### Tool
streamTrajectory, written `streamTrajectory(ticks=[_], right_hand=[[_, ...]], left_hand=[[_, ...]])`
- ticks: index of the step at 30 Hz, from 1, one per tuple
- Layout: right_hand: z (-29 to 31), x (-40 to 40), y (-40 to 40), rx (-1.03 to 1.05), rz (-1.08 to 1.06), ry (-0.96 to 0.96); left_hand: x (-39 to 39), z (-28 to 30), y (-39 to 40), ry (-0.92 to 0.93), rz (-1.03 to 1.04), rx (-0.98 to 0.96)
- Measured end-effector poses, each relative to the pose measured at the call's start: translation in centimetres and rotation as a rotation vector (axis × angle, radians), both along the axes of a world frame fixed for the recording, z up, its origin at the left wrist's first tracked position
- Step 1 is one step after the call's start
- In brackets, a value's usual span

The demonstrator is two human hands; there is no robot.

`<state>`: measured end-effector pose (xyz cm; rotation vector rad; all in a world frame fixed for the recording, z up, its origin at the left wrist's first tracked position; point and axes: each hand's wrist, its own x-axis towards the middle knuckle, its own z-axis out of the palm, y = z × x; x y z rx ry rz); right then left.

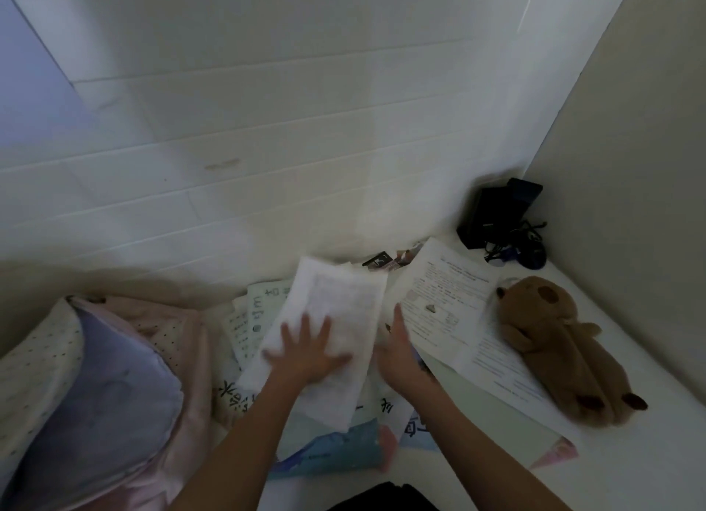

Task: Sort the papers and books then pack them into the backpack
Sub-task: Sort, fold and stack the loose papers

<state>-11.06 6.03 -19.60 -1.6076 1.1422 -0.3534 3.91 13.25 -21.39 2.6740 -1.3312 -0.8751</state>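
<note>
Sorting's underway on the white bed (630, 453): loose white printed papers (336, 319) sit in a messy central pile, probably for gathering. Left hand (307, 352) presses flat, fingers spread, pinning the top sheet; right hand (397, 352), fingers straight, touches the pile's edge. No backpack that I can identify.

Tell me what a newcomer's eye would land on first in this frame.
Probably the left hand, spread flat on a blurred white sheet atop the scattered papers in the middle, with the right hand edge-on beside it. Next, the brown plush toy lying at right, partly on a printed page, and the black device in the far corner.
</note>
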Motion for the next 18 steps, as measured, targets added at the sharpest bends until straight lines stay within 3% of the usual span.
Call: streamTrajectory(ticks=[3, 5, 8, 14, 18], right_hand=[[-3.1, -4.2, -2.9, -0.312, -0.002, 0.548], [-4.3, -7.3, -4.4, -0.299, -0.053, 0.818], [-4.8, -9.8, -5.5, -0.148, -0.183, 0.871], [-3.6, -12.0, -5.6, -0.530, 0.032, 0.948], [-3.0, -12.1, -6.3, -0.506, 0.054, 1.060]], left_hand=[[0.5, -2.2, 2.5, 0.026, 0.020, 0.090], [0.0, -1.7, 2.2, -0.008, 0.041, 0.079], [-0.8, -1.2, 1.5, -0.025, 0.068, 0.100], [-1.0, -1.4, 1.4, -0.035, 0.081, 0.119], [-1.1, -1.6, 1.2, -0.043, 0.079, 0.130]])
